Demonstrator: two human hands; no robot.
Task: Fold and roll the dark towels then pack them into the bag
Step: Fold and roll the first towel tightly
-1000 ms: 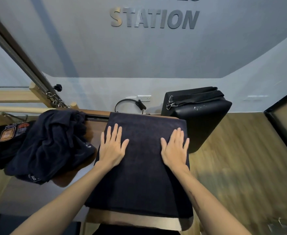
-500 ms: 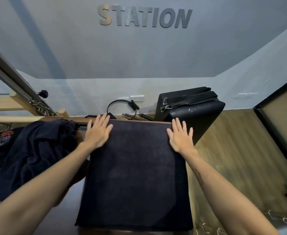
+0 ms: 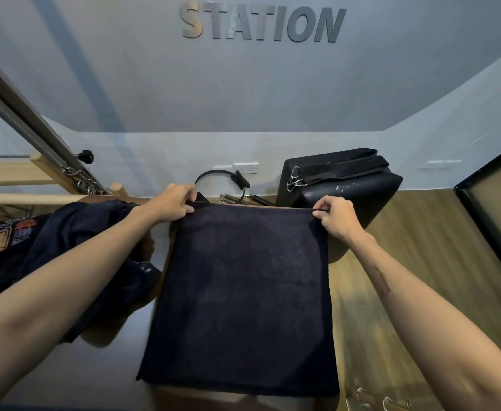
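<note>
A dark folded towel (image 3: 243, 298) lies flat on the padded platform (image 3: 101, 366) in front of me. My left hand (image 3: 172, 204) pinches its far left corner. My right hand (image 3: 336, 216) pinches its far right corner. A heap of loose dark towels (image 3: 95, 250) lies to the left of the flat one. No bag can be clearly made out; a dark cloth with an orange print (image 3: 0, 241) sits at the far left.
A black padded box (image 3: 341, 185) with a strap and clip stands beyond the towel on the right. A black ring (image 3: 222, 179) and a wall socket (image 3: 245, 167) are behind. Springs and a wooden frame (image 3: 36, 173) rise at left. Wooden floor (image 3: 421, 232) lies right.
Both hands slid from the towel's middle up to its far edge. They lay flat before; now their fingers pinch the far corners.
</note>
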